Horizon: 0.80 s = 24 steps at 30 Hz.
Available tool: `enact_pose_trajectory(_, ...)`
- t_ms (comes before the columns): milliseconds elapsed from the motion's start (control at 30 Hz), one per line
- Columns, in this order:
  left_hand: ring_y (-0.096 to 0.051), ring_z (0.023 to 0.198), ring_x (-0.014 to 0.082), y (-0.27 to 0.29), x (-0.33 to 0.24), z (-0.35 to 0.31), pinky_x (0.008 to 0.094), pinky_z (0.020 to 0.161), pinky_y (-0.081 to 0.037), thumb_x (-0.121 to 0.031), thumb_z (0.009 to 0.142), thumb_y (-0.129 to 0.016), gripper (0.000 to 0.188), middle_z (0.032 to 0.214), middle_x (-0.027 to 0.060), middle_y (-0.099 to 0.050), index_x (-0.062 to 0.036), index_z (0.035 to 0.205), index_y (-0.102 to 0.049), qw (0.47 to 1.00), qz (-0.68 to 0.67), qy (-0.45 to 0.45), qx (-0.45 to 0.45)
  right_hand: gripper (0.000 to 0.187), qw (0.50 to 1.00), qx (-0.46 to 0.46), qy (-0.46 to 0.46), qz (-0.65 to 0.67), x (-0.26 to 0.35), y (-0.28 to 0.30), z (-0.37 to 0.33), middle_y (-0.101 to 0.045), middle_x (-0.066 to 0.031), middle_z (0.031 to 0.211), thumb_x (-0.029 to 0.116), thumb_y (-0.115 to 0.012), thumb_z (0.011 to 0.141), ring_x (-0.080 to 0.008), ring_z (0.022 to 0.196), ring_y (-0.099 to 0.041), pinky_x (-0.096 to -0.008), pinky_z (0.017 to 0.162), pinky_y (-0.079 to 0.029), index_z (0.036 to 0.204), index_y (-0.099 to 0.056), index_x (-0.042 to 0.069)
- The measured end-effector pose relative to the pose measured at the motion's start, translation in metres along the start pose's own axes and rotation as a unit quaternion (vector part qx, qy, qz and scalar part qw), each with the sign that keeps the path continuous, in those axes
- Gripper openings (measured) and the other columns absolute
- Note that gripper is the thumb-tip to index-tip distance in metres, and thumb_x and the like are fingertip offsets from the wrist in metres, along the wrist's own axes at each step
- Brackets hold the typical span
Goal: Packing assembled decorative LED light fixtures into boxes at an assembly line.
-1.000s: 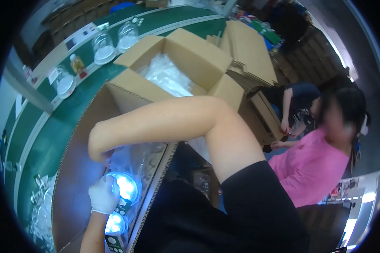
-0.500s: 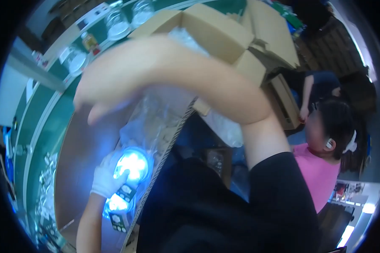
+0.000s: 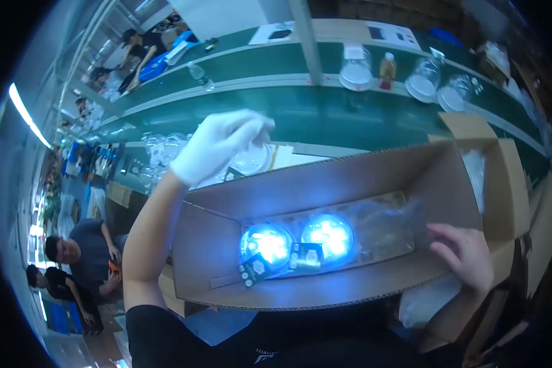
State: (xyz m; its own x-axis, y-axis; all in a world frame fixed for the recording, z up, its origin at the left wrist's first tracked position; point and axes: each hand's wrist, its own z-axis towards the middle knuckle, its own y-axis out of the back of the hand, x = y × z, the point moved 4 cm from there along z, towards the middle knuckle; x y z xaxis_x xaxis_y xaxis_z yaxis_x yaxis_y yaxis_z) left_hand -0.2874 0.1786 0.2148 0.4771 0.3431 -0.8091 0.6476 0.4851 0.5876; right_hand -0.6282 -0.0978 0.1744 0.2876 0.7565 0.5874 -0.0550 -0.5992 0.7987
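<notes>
My left hand (image 3: 222,146), in a white glove, is raised beyond the far left edge of a long cardboard box (image 3: 227,294). Its slightly bent fingers point right with nothing visible in them, above a clear round dome (image 3: 253,159) on the bench. Bare and with fingers apart, my right hand (image 3: 463,254) is at the box's right end. Inside the box, a glowing lamp (image 3: 267,245) in a clear round shell lies beside a second glowing lamp (image 3: 328,236). A dark card tag (image 3: 254,270) and another tag (image 3: 306,255) rest against them. Clear plastic film (image 3: 383,230) covers the box's right part.
Behind the box runs a green bench (image 3: 276,110). More clear domes (image 3: 165,147) cluster at its left; others, including a glass dome (image 3: 356,67), stand farther back beside a bottle (image 3: 387,70). An open carton (image 3: 503,178) adjoins the right. A co-worker (image 3: 86,251) is at left.
The view has swung left. My left hand has left the lamps and risen past the box's far edge. My right arm, earlier stretched across the box, is now at its right end.
</notes>
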Motion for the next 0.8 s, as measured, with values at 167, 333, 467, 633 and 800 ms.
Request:
enact_pose_trajectory(167, -0.069, 0.103, 0.0368, 0.035, 0.098, 0.047, 0.0444, 0.092, -0.054, -0.025, 0.091, -0.060, 0.038, 0.112, 0.0190, -0.072, -0.0078, 0.124, -0.069, 0.898, 0.420, 0.037, 0.127, 0.029, 0.999, -0.033, 0.037, -0.015, -0.002, 0.002, 0.002, -0.075, -0.0153, 0.100, 0.023, -0.075, 0.084, -0.0326, 0.086, -0.072, -0.0372, 0.077, -0.056, 0.108, -0.075, 0.006)
enact_pose_trajectory(333, -0.067, 0.107, 0.0409, 0.041, 0.160, 0.066, 0.0492, 0.092, -0.053, -0.035, 0.092, -0.061, 0.047, 0.120, 0.0204, -0.068, -0.0119, 0.132, -0.061, 0.823, 0.525, 0.146, 0.161, 0.027, 0.998, -0.057, 0.033, -0.003, 0.007, 0.010, 0.000, -0.074, -0.0159, 0.098, 0.020, -0.078, 0.081, -0.0330, 0.088, -0.071, -0.0369, 0.074, -0.057, 0.102, -0.075, 0.003)
enact_pose_trajectory(467, -0.067, 0.109, 0.0405, 0.045, 0.233, 0.068, 0.0495, 0.092, -0.052, -0.040, 0.096, -0.057, 0.044, 0.119, 0.0223, -0.068, -0.0075, 0.125, -0.060, 0.840, 0.476, 0.174, 0.194, 0.030, 0.999, -0.046, 0.026, 0.005, 0.006, 0.006, 0.003, -0.074, -0.0175, 0.099, 0.017, -0.076, 0.075, -0.0349, 0.091, -0.071, -0.0400, 0.083, -0.055, 0.100, -0.074, 0.001)
enact_pose_trajectory(633, -0.070, 0.101, 0.0365, 0.028, 0.266, 0.058, 0.0468, 0.089, -0.053, -0.037, 0.096, -0.059, 0.040, 0.112, 0.0200, -0.071, -0.0046, 0.119, -0.065, 0.848, 0.370, 0.230, 0.301, 0.026, 0.999, 0.027, 0.037, -0.007, 0.023, 0.013, 0.015, -0.070, -0.0160, 0.117, 0.004, -0.070, 0.088, -0.0337, 0.103, -0.069, -0.0385, 0.086, -0.056, 0.114, -0.071, 0.002)
enact_pose_trajectory(800, -0.070, 0.102, 0.0354, 0.031, 0.252, 0.024, 0.0436, 0.093, -0.053, -0.046, 0.093, -0.066, 0.052, 0.114, 0.0167, -0.072, -0.0033, 0.122, -0.067, 0.831, 0.291, 0.228, 0.416, 0.028, 0.998, 0.059, 0.015, -0.006, 0.023, 0.015, 0.020, -0.070, -0.0185, 0.119, 0.006, -0.072, 0.090, -0.0351, 0.109, -0.068, -0.0385, 0.096, -0.052, 0.117, -0.069, -0.001)
